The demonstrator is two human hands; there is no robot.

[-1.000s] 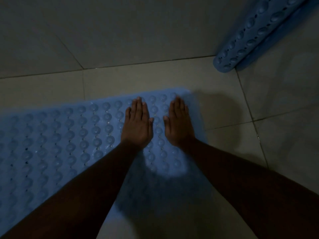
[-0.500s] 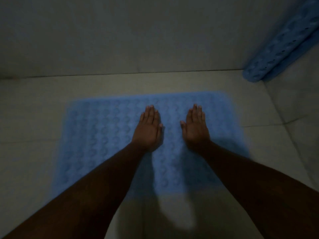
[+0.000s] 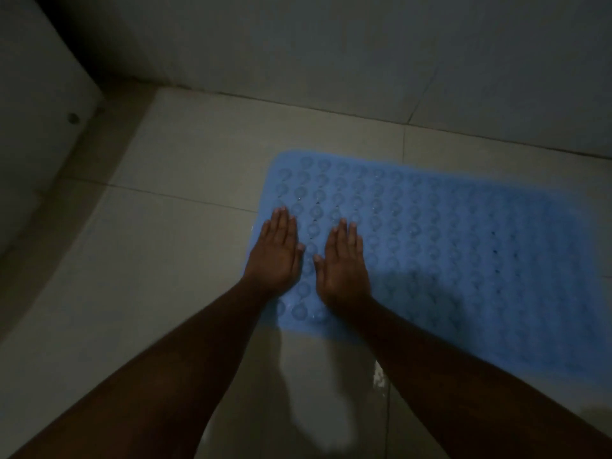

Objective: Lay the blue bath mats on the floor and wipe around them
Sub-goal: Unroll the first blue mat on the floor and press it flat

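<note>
Both palms lie flat, fingers straight and together, gripping nothing. Head view: my left hand rests on the left edge of the blue bath mat, and my right hand is just beside it on the same end. The mat lies spread on the tiled floor, bumps upward, near the wall. A wet glint shows on the tile beside my right forearm

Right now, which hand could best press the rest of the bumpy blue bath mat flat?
Probably the right hand: it lies flat further in on the bumpy blue bath mat, whose free stretch runs rightward. The left hand sits at the mat's left edge.
</note>
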